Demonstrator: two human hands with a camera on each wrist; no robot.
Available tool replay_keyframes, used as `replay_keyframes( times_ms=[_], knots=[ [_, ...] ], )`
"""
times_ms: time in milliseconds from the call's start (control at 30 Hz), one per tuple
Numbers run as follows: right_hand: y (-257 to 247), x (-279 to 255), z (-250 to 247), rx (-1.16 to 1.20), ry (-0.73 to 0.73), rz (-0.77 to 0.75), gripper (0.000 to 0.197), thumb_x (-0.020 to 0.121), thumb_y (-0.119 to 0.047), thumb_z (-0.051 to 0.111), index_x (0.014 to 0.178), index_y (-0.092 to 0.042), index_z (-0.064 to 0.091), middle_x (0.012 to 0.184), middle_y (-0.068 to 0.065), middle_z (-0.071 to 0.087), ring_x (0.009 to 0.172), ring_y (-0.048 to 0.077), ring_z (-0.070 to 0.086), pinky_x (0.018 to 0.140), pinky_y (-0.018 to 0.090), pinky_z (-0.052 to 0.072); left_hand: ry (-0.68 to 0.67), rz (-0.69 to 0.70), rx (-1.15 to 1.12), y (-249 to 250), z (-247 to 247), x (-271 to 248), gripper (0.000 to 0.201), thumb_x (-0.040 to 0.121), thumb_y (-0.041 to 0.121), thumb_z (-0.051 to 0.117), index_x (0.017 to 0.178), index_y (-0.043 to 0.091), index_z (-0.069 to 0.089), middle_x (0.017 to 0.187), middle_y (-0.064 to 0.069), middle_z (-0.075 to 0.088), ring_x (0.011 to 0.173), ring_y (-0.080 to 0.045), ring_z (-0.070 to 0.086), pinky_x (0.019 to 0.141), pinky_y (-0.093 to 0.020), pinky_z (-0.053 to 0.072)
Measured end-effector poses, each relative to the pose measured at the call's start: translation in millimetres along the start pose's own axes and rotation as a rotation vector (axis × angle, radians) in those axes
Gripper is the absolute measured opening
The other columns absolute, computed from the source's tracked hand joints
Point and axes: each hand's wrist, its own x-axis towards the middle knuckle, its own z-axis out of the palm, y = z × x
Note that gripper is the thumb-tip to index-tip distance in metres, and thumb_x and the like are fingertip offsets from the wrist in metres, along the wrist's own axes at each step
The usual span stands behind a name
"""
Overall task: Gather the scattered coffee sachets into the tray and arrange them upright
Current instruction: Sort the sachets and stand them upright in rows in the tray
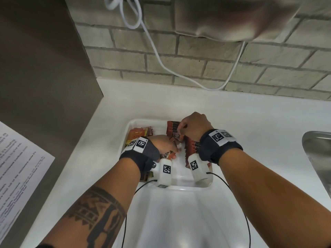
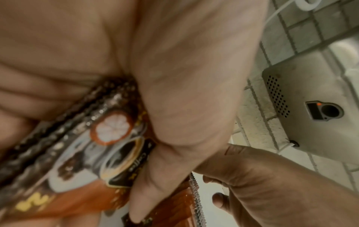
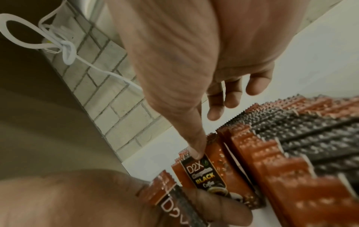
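Observation:
A white tray [image 1: 143,121] sits on the counter with both hands inside it. My left hand [image 1: 163,145] grips a small bundle of orange-brown coffee sachets [image 2: 108,153] between thumb and fingers. My right hand [image 1: 189,128] pinches the top of one D2X black coffee sachet [image 3: 209,173], with the thumb tip on its upper edge. A row of sachets [image 3: 291,153] stands on edge under the right wrist, along the tray's right side. A few orange and yellow sachets [image 1: 139,134] lie in the tray's far left corner.
A steel sink [image 1: 318,158] lies to the right. A printed sheet [image 1: 18,167] hangs on the brown panel at left. A white cable [image 1: 161,63] dangles down the brick wall from an appliance [image 1: 232,17] overhead.

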Motion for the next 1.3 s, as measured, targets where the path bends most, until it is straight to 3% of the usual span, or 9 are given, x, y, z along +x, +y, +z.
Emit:
replay_keyframes(
  times_ms=[133, 300, 433, 633, 767, 933, 1000, 1100, 1300],
  knots=[
    [2, 2, -3, 0.022, 0.034, -0.01, 0.025, 0.076, -0.013, 0.067, 0.063, -0.034, 0.074, 0.081, -0.015, 0.068, 0.096, 0.019, 0.06, 0.091, 0.042, 0.053, 0.001, 0.003, -0.007, 3, -1, 5, 0.042, 0.091, 0.021, 0.068, 0.127, 0.0, 0.059, 0.118, -0.021, 0.069, 0.083, -0.026, 0.065, 0.093, -0.047, 0.054],
    [6, 7, -4, 0.055, 0.021, -0.041, 0.024, 0.075, -0.011, 0.074, 0.067, -0.034, 0.071, 0.077, -0.017, 0.065, 0.089, 0.015, 0.062, 0.093, 0.043, 0.052, 0.009, 0.002, 0.006, 5, -2, 6, 0.04, 0.094, 0.022, 0.064, 0.127, 0.001, 0.057, 0.092, -0.01, 0.069, 0.078, -0.024, 0.064, 0.09, -0.044, 0.055],
    [8, 10, -3, 0.059, 0.005, -0.073, 0.022, 0.078, -0.015, 0.077, 0.071, -0.035, 0.068, 0.076, -0.016, 0.061, 0.088, 0.015, 0.06, 0.096, 0.045, 0.049, 0.042, 0.011, 0.01, 3, -2, 6, 0.041, 0.096, 0.025, 0.061, 0.128, 0.0, 0.057, 0.118, -0.021, 0.069, 0.083, -0.026, 0.065, 0.092, -0.047, 0.056],
    [11, 11, -3, 0.063, 0.008, -0.098, 0.021, 0.078, -0.017, 0.077, 0.073, -0.036, 0.068, 0.078, -0.016, 0.063, 0.091, 0.016, 0.062, 0.098, 0.045, 0.048, -0.025, -0.001, -0.049, 1, -2, 3, 0.028, 0.093, 0.014, 0.064, 0.117, -0.001, 0.062, 0.088, -0.01, 0.068, 0.076, -0.027, 0.064, 0.088, -0.046, 0.055],
    [13, 7, -7, 0.087, 0.028, -0.113, 0.018, 0.079, -0.021, 0.078, 0.076, -0.037, 0.069, 0.081, -0.017, 0.06, 0.091, 0.014, 0.06, 0.098, 0.044, 0.046, -0.037, 0.002, -0.095, 3, -4, -7, 0.031, 0.09, 0.016, 0.069, 0.113, -0.004, 0.064, 0.098, -0.021, 0.072, 0.078, -0.03, 0.063, 0.093, -0.054, 0.053],
    [14, -11, -19, 0.142, 0.11, -0.185, 0.012, 0.086, -0.024, 0.07, 0.08, -0.035, 0.071, 0.081, -0.02, 0.061, 0.084, 0.006, 0.057, 0.075, 0.023, 0.043, -0.065, 0.043, -0.347, 0, -11, -22, 0.027, 0.092, -0.003, 0.063, 0.115, -0.015, 0.06, 0.076, -0.021, 0.066, 0.064, -0.031, 0.064, 0.069, -0.044, 0.061],
    [10, -24, -24, 0.181, 0.017, -0.215, 0.004, 0.086, -0.027, 0.073, 0.09, -0.026, 0.074, 0.082, -0.019, 0.066, 0.079, 0.0, 0.059, 0.064, 0.014, 0.038, -0.094, 0.12, -0.442, -2, -15, -32, 0.027, 0.091, -0.004, 0.065, 0.116, -0.014, 0.061, 0.082, -0.021, 0.067, 0.071, -0.029, 0.069, 0.071, -0.041, 0.063],
    [7, -33, -20, 0.225, -0.103, -0.244, 0.021, 0.082, -0.038, 0.078, 0.098, -0.025, 0.073, 0.091, -0.011, 0.073, 0.086, 0.003, 0.065, 0.074, 0.018, 0.047, -0.102, 0.228, -0.526, -4, -17, -43, 0.039, 0.087, 0.005, 0.073, 0.122, -0.007, 0.062, 0.101, -0.017, 0.068, 0.093, -0.027, 0.068, 0.078, -0.044, 0.062],
    [5, -40, -24, 0.366, -0.115, -0.229, 0.019, 0.082, -0.024, 0.081, 0.098, -0.018, 0.074, 0.09, 0.002, 0.076, 0.085, 0.015, 0.071, 0.078, 0.022, 0.052, -0.131, 0.372, -0.51, -6, -12, -60, 0.035, 0.086, 0.01, 0.073, 0.12, 0.008, 0.063, 0.102, -0.006, 0.072, 0.098, -0.019, 0.07, 0.085, -0.047, 0.059]
  ],
)
